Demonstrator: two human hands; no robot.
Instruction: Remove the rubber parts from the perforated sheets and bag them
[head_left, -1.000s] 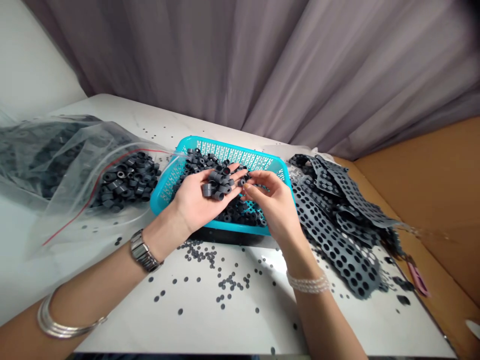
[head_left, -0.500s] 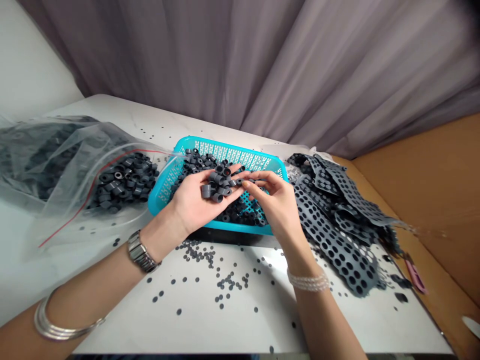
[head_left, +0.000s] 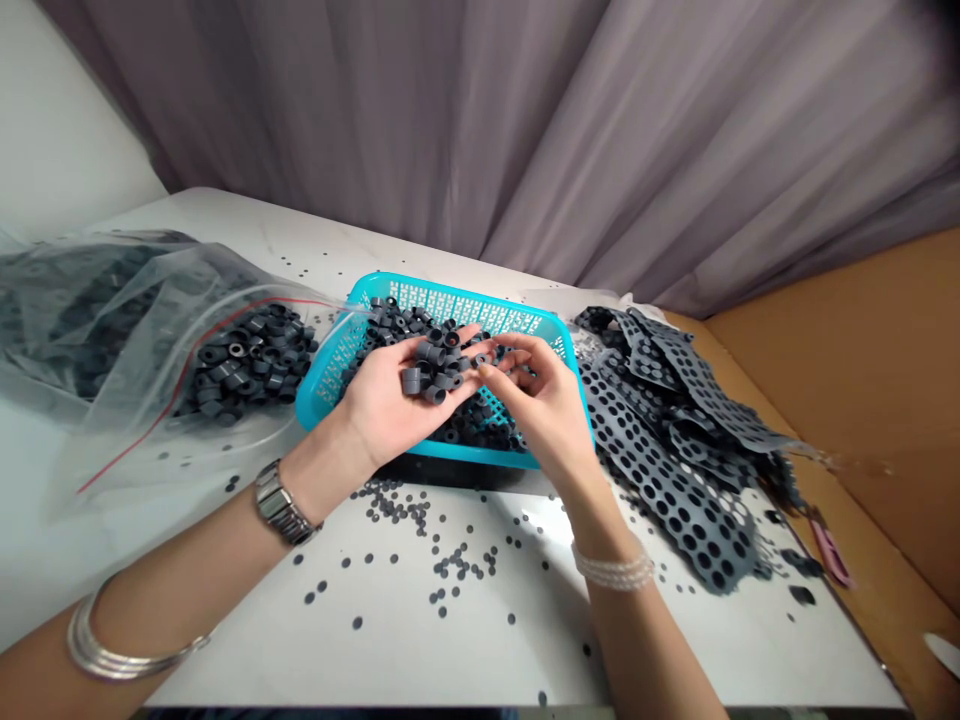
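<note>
My left hand point(head_left: 390, 400) is palm up over the basket, fingers stretched toward the right. A small heap of short, hollow dark grey rubber caps point(head_left: 433, 368) rests in it. At its fingertips, my right hand point(head_left: 551, 390) pinches a single rubber cap point(head_left: 481, 361) between thumb and forefinger, the other fingers curled behind. Below both hands stands a turquoise plastic basket point(head_left: 457, 452) with more of the same caps inside; the hands hide part of its contents.
At left, a clear zip bag point(head_left: 135, 290) with a red strip spills caps onto the white table point(head_left: 285, 650). Small dark discs point(head_left: 457, 567) lie scattered in front. On the right are perforated grey sheets point(head_left: 675, 490), a pink cutter point(head_left: 831, 550) and a cardboard box point(head_left: 847, 360).
My right hand has shifted slightly left, and the pinched cap now shows its round face with the hole. My left hand and the heap in it have stayed almost still.
</note>
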